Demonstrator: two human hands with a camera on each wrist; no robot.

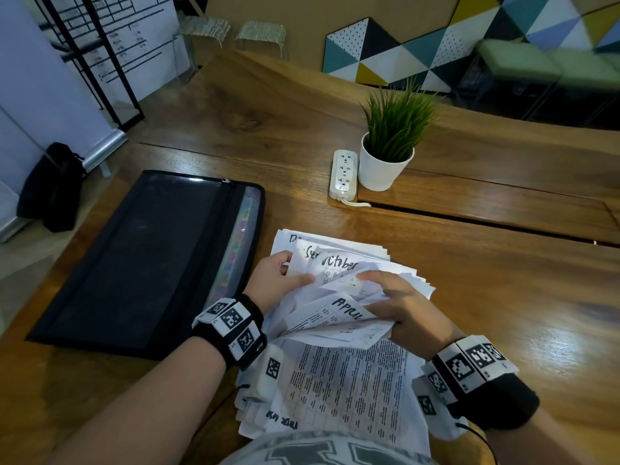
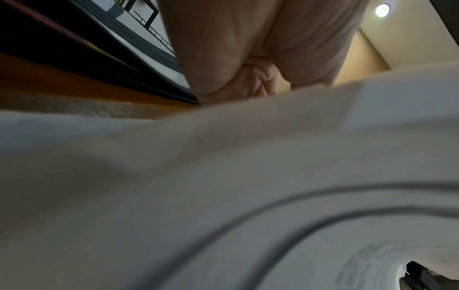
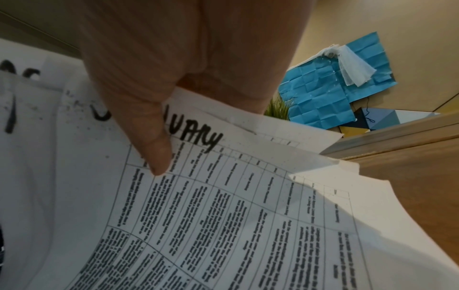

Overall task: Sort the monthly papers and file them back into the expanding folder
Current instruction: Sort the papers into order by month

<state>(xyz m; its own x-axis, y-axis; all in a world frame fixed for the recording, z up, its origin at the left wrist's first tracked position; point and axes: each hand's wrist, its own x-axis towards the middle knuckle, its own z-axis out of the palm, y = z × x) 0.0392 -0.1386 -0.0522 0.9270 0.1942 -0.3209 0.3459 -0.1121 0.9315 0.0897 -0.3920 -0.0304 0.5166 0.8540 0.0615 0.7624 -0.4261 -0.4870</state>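
A loose stack of white monthly papers point(image 1: 339, 330) lies on the wooden table in front of me, with handwritten month names on the sheets. My left hand point(image 1: 281, 275) grips the left edge of lifted sheets near one marked September point(image 1: 332, 260). My right hand point(image 1: 399, 297) pinches a bent bundle with an April sheet point(image 1: 339, 313) on top. In the right wrist view my thumb point(image 3: 151, 141) presses on a printed table sheet ending in "UARY" point(image 3: 223, 206). The black expanding folder point(image 1: 144, 263) lies flat to the left, its coloured tabs point(image 1: 235, 250) facing the papers.
A white power strip point(image 1: 344, 174) and a white pot with a green plant point(image 1: 385, 162) stand behind the papers. The wooden table point(image 1: 503, 297) stretches to the right. A black bag point(image 1: 50, 186) sits on the floor at far left.
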